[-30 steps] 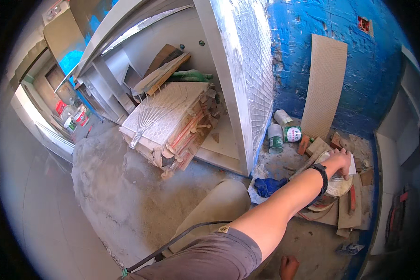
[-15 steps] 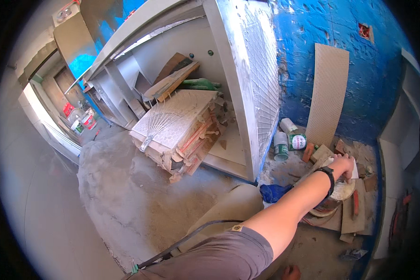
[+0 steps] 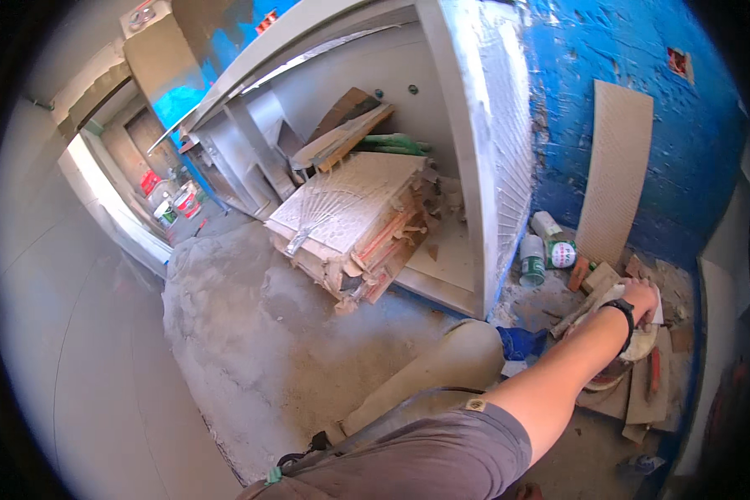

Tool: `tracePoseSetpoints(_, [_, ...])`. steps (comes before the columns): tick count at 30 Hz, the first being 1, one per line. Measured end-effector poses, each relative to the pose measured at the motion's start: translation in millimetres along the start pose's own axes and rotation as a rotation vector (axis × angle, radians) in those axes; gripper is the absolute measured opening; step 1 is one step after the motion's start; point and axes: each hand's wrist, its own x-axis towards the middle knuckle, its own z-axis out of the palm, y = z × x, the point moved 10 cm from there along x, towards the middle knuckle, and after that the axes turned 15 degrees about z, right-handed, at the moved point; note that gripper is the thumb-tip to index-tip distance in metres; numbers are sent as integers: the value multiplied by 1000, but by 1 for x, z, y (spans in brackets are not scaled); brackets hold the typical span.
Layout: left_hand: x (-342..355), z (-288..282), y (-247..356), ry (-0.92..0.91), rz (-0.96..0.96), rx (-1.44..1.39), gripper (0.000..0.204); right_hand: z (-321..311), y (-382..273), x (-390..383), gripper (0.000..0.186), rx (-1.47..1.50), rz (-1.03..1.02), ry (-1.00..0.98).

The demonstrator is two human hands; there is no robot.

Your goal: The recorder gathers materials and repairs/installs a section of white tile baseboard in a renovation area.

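Observation:
My left hand [image 3: 639, 302], with a dark watch [image 3: 621, 317] on its wrist, reaches to the right over a round tub [image 3: 641, 343]. Its fingers curl around a flat white piece [image 3: 659, 310] whose edge sticks out on the right; the rest is hidden under the hand. The forearm covers part of the tub. Beside the tub lie a red-handled tool [image 3: 654, 371] and a beige board [image 3: 638, 402]. My right hand does not show clearly; a small shape at the bottom edge cannot be made out.
Green-and-white cans [image 3: 532, 260] stand by the blue wall [image 3: 625, 50], where a tall textured tile [image 3: 617, 171] leans. A stack of tiles [image 3: 354, 200] sits at the grey counter frame [image 3: 457, 142]. A blue cloth [image 3: 521, 342] lies near my bent knee [image 3: 467, 350].
The whole view has shifted, so the scene sits farther right in the picture. My left hand stays at the tub with its fingers curled on the white piece.

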Motion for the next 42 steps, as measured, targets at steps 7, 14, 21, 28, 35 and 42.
tracePoseSetpoints(7, [-82, -24, 87, -151, 373, -1065, 56, 26, 58, -8, 23, 36, 262, 0])
tracePoseSetpoints(14, [42, 45, 38, -305, 417, -223, 73, 48, 105, -63, 18, 126, 474, 59])
tracePoseSetpoints(21, [43, 42, 25, -366, 436, -334, 65, 84, 219, -187, 24, -26, 1026, 365])
tracePoseSetpoints(28, [41, 47, 33, -452, 445, -337, 59, 161, 302, -376, 60, 200, 1712, 315])
tracePoseSetpoints(35, [42, 44, 29, -484, 454, -292, 57, 213, 304, -427, 75, 540, 1876, 371])
tracePoseSetpoints(42, [42, 47, 31, -415, 416, -211, 64, 271, 328, -535, 106, 564, 2096, 554])
